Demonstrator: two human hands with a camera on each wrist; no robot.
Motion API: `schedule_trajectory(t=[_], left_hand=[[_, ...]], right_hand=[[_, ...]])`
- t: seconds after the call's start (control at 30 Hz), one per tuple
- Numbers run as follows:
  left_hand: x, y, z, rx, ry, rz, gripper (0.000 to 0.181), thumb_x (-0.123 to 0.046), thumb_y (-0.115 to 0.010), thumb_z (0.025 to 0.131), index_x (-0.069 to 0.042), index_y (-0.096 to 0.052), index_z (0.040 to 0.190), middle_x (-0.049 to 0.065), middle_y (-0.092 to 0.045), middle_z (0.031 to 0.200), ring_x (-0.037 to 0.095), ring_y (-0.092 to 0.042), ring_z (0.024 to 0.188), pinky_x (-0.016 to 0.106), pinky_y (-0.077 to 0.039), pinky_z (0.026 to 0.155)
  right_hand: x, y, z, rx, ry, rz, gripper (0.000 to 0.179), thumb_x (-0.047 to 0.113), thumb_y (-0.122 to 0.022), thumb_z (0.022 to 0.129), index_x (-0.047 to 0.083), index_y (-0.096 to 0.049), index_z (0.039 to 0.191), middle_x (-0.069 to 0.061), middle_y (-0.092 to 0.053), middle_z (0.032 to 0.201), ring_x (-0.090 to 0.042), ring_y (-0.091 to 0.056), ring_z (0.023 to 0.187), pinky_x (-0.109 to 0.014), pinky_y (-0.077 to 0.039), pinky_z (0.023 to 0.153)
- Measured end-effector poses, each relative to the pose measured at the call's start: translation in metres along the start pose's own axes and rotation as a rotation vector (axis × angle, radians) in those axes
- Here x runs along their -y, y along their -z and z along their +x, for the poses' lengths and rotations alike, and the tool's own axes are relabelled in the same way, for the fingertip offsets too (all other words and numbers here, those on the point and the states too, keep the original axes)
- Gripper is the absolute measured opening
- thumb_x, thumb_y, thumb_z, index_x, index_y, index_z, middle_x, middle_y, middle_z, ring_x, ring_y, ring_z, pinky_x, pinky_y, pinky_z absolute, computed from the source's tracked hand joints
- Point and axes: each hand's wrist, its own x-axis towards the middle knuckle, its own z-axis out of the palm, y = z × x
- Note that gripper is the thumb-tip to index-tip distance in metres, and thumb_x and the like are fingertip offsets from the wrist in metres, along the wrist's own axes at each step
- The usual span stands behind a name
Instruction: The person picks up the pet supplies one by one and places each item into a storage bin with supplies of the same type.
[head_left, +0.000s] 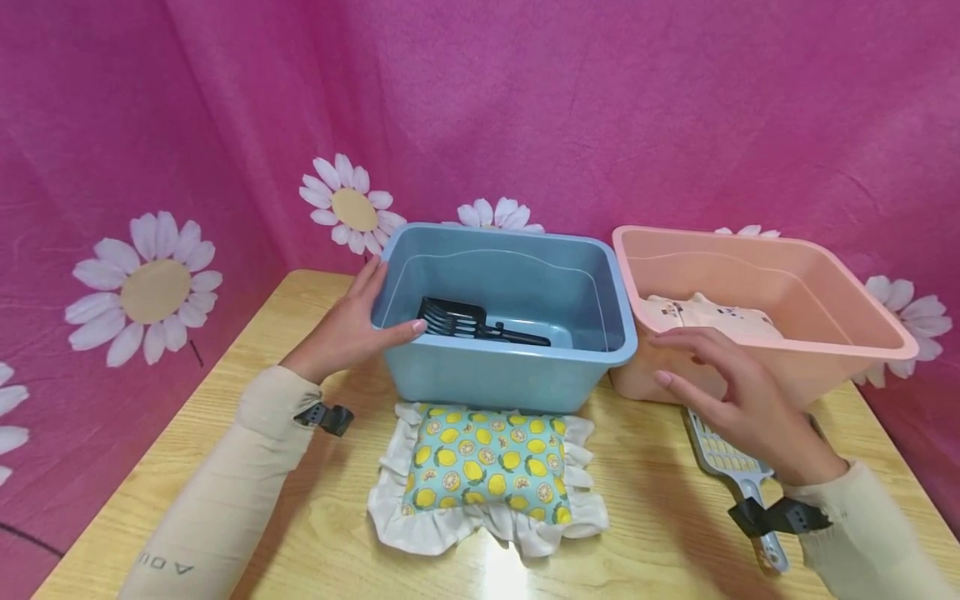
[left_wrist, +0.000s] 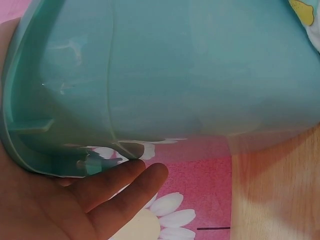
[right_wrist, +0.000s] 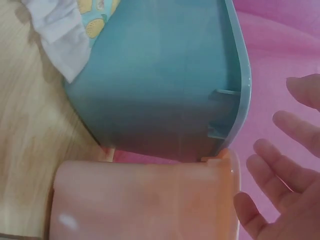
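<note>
In the head view my left hand [head_left: 352,321] is at the left end of a blue plastic bin [head_left: 495,371], fingers along its outer side and thumb over the front rim. The left wrist view shows straight fingers [left_wrist: 135,192] beside the bin's lip. Inside the bin lies a black slotted scoop [head_left: 457,321]. My right hand [head_left: 750,408], holding nothing, hovers before the front of a pink bin [head_left: 832,350], fingers spread and slightly bent. A pale, patterned cloth item [head_left: 708,317] rests in the pink bin.
A lemon-print pillow with white ruffles [head_left: 487,462] lies in front of the blue bin. On the wooden table [head_left: 637,533], a grey slotted litter scoop [head_left: 723,450] lies partly under my right hand and wrist. A pink flowered curtain [head_left: 562,108] stands behind both bins.
</note>
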Motion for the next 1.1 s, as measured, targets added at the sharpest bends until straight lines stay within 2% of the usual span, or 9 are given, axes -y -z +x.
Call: schedule_trajectory(t=[0.2,0.4,0.6,0.83,1.1], left_hand=[[0.001,0.0,0.0,-0.002,0.0,0.002,0.113,-0.068,-0.067,0.075,-0.023,-0.004,0.157,-0.001,0.001,0.162,0.037,-0.016,0.144,0.065,-0.037,0.098],[0.001,0.0,0.001,0.001,0.005,-0.007,0.113,-0.068,-0.067,0.074,-0.024,-0.003,0.156,-0.002,0.001,0.162,0.036,-0.015,0.144,0.066,-0.036,0.099],[0.001,0.0,0.001,0.002,0.007,-0.004,0.113,-0.068,-0.067,0.074,-0.024,-0.003,0.156,-0.002,0.001,0.162,0.036,-0.015,0.144,0.066,-0.035,0.099],[0.002,0.002,0.0,0.009,0.005,0.001,0.113,-0.068,-0.067,0.074,-0.023,-0.005,0.157,-0.002,0.002,0.162,0.036,-0.014,0.145,0.066,-0.036,0.099],[-0.001,0.002,-0.001,0.005,0.016,0.003,0.113,-0.068,-0.068,0.074,-0.024,-0.005,0.157,-0.001,0.001,0.162,0.036,-0.015,0.144,0.065,-0.037,0.099]], right_hand=[[-0.004,-0.002,-0.013,0.006,-0.03,-0.024,0.053,-0.001,-0.076,0.079,0.013,-0.062,0.127,-0.004,-0.06,0.127,-0.01,-0.05,0.122,-0.012,-0.035,0.098],[-0.006,-0.004,-0.026,-0.032,-0.042,-0.031,0.054,-0.003,-0.076,0.078,0.014,-0.062,0.128,-0.006,-0.059,0.127,-0.006,-0.049,0.119,-0.01,-0.037,0.091],[-0.01,-0.006,-0.039,-0.06,-0.053,-0.036,0.058,-0.004,-0.077,0.076,0.016,-0.062,0.128,-0.007,-0.06,0.124,-0.004,-0.05,0.117,-0.007,-0.037,0.09],[-0.015,-0.007,-0.047,-0.077,-0.064,-0.055,0.053,-0.003,-0.077,0.076,0.012,-0.064,0.125,-0.003,-0.061,0.121,0.0,-0.05,0.112,-0.008,-0.035,0.089],[-0.014,-0.005,-0.057,-0.089,-0.12,-0.07,0.052,0.001,-0.077,0.079,0.02,-0.064,0.125,0.0,-0.062,0.119,0.001,-0.051,0.111,-0.007,-0.036,0.086]])
